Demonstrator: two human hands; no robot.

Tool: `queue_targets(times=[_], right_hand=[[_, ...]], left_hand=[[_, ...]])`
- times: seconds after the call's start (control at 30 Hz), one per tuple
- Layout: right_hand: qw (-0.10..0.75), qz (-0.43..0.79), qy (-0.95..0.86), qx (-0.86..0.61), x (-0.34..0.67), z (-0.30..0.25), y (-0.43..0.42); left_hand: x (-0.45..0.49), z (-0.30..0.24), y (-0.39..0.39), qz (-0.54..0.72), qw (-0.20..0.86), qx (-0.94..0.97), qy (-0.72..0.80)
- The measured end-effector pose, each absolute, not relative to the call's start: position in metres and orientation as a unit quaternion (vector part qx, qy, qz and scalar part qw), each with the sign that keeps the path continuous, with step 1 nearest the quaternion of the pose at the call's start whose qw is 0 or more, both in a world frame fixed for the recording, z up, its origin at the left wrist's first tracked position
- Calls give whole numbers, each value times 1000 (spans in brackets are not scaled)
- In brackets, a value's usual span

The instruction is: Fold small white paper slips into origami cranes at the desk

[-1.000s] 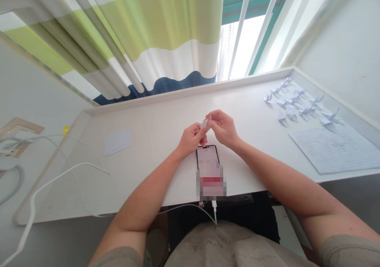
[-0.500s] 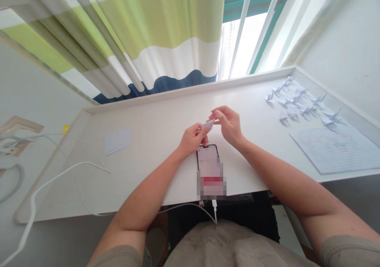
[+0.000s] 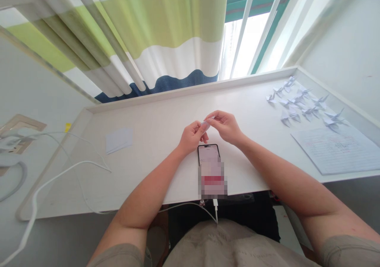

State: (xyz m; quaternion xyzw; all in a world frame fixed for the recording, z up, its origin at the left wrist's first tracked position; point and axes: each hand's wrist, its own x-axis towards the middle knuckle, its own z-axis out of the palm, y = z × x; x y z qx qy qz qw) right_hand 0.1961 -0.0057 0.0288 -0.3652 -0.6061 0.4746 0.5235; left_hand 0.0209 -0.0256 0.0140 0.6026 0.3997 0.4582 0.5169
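Pinching left hand [image 3: 190, 138]: placed at the centre of the frame; thumb and forefinger are closed on the paper [image 3: 204, 122], with the other fingers curled beneath.
Right hand [image 3: 228, 127]: set just right of centre; the wrist is bent inward, and the paper's upper edge is taken between thumb and fingertips, with almost no gap left.
Paper: held at the centre of the frame, above the table and just beyond the phone; white, small and folded, mostly covered by fingers, so its exact shape cannot be told.
Phone [image 3: 208, 154]: laid below the hands, at lower centre; its lower part is blurred out, with a red band showing through, and a white cable [image 3: 215, 208] is plugged into its near end.
Sheets [image 3: 118, 141]: laid on the table, left of centre, partly overlapped.
Cranes [image 3: 333, 119]: grouped in the upper right of the table; folded from white paper, with pointed wings and necks.
Notes [image 3: 335, 152]: placed at the right, just below the cranes; lined and covered in writing.
Table [image 3: 154, 140]: white, edged by a raised rim along the back and right.
Curtain [image 3: 175, 19]: hung across the upper left, banded in green, white and blue.
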Motion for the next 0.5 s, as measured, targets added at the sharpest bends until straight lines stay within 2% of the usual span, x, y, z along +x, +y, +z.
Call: queue_targets(times=[0.2, 0.5], right_hand=[[522, 491, -588, -375, 194, 22, -2], [525, 444, -611, -391, 198, 24, 1]], left_hand=[[22, 14, -25, 462, 517, 590, 415], [24, 17, -29, 472, 541, 556, 420]])
